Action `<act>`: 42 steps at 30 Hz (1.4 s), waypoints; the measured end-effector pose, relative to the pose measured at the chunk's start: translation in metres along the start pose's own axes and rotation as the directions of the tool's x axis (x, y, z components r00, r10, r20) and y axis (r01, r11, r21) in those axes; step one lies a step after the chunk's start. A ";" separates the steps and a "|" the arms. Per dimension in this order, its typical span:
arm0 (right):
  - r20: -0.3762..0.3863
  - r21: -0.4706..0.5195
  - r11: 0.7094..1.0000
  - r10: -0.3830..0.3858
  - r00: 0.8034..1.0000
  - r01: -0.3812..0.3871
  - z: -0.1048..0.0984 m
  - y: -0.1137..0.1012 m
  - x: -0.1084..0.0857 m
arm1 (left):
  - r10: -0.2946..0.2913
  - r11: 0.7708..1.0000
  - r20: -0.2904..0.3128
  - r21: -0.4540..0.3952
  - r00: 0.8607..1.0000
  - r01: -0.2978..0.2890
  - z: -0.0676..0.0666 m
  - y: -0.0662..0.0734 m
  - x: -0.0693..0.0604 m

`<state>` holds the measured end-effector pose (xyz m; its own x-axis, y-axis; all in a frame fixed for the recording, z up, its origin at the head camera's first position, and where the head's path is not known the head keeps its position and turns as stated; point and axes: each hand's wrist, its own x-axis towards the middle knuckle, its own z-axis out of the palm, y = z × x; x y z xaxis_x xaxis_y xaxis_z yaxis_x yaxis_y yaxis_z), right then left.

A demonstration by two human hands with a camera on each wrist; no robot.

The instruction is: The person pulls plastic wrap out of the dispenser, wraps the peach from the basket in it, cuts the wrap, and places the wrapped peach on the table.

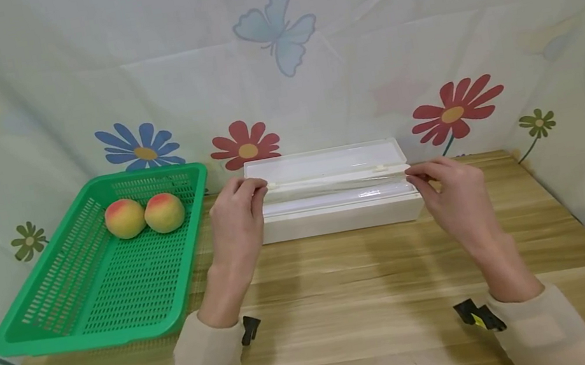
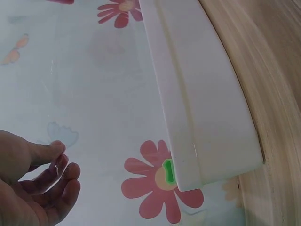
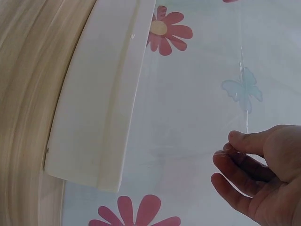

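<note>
A long white plastic wrap dispenser box (image 1: pixel 339 220) sits on the table with its lid (image 1: pixel 324 163) raised at the back. A clear sheet of plastic wrap (image 1: pixel 336 187) stretches across above the box. My left hand (image 1: pixel 235 224) pinches the sheet's left end between thumb and fingers; in the left wrist view the left hand (image 2: pixel 40 186) is beside the box. At the right end, my right hand (image 1: pixel 460 196) pinches the film too. From the right wrist view, the film's edge (image 3: pixel 244 84) runs up from the right hand (image 3: pixel 258 174).
On the left, a green plastic basket (image 1: pixel 98 338) holds two peaches, a left peach (image 1: pixel 125 219) and a right peach (image 1: pixel 165 213), near its far end. A wooden table (image 1: pixel 361 313) lies below. Behind it hangs a flowered curtain (image 1: pixel 163 68).
</note>
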<state>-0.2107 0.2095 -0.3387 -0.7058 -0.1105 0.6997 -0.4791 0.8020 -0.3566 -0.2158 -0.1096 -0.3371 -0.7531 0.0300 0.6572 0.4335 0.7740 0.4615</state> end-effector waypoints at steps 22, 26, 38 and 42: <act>0.005 -0.011 1.000 -0.006 1.000 0.006 -0.015 -0.006 -0.005 | 0.002 1.000 0.025 -0.030 1.000 -0.001 -0.015 0.013 -0.007; 0.008 -0.015 1.000 0.003 1.000 -0.003 -0.017 -0.007 -0.006 | 0.002 0.999 0.029 -0.036 1.000 -0.001 -0.017 0.015 -0.007; 0.023 -0.036 0.999 -0.002 1.000 0.003 -0.025 -0.012 -0.007 | 0.032 0.998 0.015 -0.052 0.999 -0.031 -0.022 0.018 -0.009; 0.024 -0.043 0.999 -0.001 1.000 0.002 -0.027 -0.012 -0.007 | 0.049 0.998 0.007 -0.048 0.999 -0.049 -0.023 0.020 -0.009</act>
<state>-0.1855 0.2165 -0.3224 -0.7176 -0.1259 0.6850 -0.4578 0.8265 -0.3277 -0.1886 -0.1095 -0.3203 -0.7344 0.0725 0.6749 0.4931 0.7403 0.4570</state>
